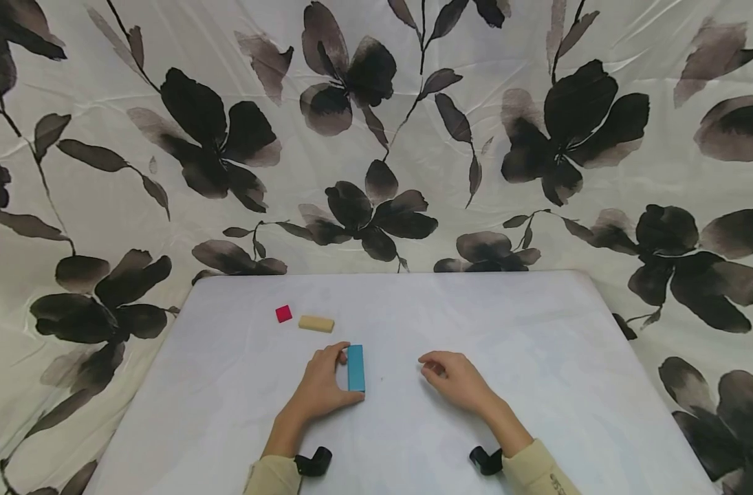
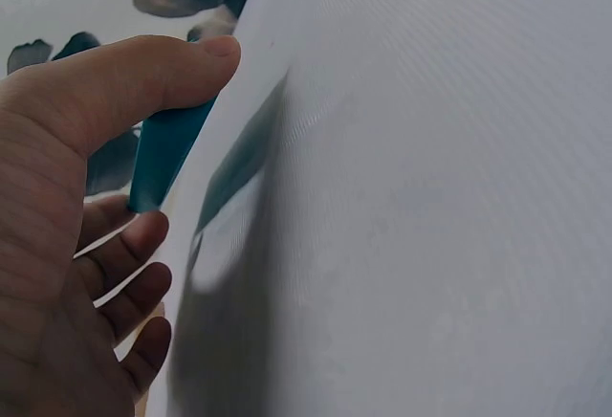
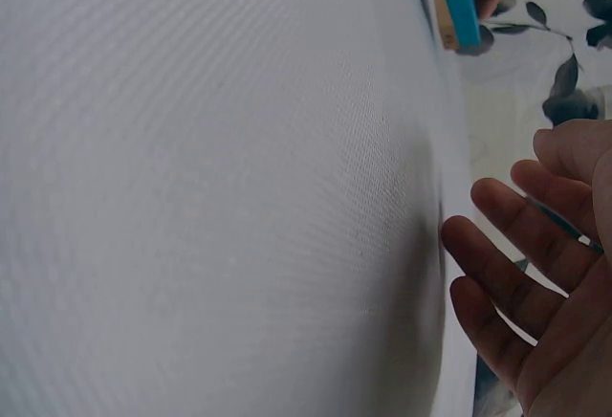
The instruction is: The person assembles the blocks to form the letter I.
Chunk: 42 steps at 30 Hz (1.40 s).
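A blue rectangular block [image 1: 355, 368] is held lengthwise by my left hand [image 1: 322, 385], thumb at its near end and a fingertip at its far end. In the left wrist view the block [image 2: 170, 154] hangs close over the white tabletop, its bluish reflection beside it, while the other fingers curl loosely below. To the right, my right hand [image 1: 456, 378] is held over the table with nothing in it. Its fingers [image 3: 507, 274] are relaxed and slightly spread in the right wrist view. Beyond the left hand lie a yellowish block [image 1: 316, 324] and a small red block [image 1: 283, 313].
The white table [image 1: 506, 309] reaches back to a hanging cloth [image 1: 450, 206] with dark flower prints. Black wrist cameras [image 1: 314, 462] sit on both forearms, next to beige sleeves [image 1: 274, 476].
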### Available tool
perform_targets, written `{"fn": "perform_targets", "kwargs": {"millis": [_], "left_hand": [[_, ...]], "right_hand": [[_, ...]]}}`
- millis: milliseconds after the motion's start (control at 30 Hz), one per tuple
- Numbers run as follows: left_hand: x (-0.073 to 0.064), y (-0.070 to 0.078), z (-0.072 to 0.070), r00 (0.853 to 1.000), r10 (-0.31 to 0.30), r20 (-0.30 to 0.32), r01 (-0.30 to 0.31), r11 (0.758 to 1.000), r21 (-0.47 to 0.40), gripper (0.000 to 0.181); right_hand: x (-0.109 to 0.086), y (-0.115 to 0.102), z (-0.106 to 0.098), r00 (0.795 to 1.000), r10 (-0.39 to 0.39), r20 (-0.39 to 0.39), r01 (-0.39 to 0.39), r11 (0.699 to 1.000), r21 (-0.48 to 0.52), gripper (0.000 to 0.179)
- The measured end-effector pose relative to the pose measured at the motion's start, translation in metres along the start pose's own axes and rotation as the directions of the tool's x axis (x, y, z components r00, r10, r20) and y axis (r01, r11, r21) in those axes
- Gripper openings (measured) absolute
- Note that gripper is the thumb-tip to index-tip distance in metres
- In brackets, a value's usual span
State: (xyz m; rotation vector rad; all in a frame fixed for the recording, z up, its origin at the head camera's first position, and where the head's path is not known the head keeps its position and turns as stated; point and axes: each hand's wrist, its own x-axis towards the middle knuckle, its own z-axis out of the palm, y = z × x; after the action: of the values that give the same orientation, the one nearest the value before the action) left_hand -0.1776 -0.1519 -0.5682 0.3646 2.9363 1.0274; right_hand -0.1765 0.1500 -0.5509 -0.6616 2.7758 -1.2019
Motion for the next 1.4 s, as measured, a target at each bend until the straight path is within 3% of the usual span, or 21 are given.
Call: {"fn": "perform_targets", "kwargs": {"millis": [167,500,767,1200,1400], "left_hand": [[-0.001,0.006,0.004,1.000,-0.004,0.028,0.004,1.000,0.001,0.094],[0.011,0.013,0.006,0.999,0.007,0.042,-0.006,1.000,-0.010,0.096],[0.015,0.018,0.012,0.998,0.055,0.032,-0.054,0.998,-0.022,0.095],[0.027,0.026,0.019,0.997,0.064,0.051,-0.062,0.998,-0.027,0.095],[0.026,0.030,0.024,0.997,0.035,0.075,-0.033,0.999,-0.034,0.094]], "right_hand": [[-0.004,-0.001,0.001,1.000,-0.001,-0.001,0.001,1.000,-0.005,0.021],[-0.001,0.002,-0.002,0.999,0.027,-0.023,-0.026,1.000,0.014,0.021],[-0.005,0.005,-0.005,0.998,0.037,-0.049,-0.035,0.999,0.030,0.021],[-0.009,0.015,-0.019,0.996,0.058,-0.071,-0.056,0.998,0.025,0.022],[-0.013,0.019,-0.018,0.997,0.046,-0.056,-0.045,0.999,0.029,0.022]]}}
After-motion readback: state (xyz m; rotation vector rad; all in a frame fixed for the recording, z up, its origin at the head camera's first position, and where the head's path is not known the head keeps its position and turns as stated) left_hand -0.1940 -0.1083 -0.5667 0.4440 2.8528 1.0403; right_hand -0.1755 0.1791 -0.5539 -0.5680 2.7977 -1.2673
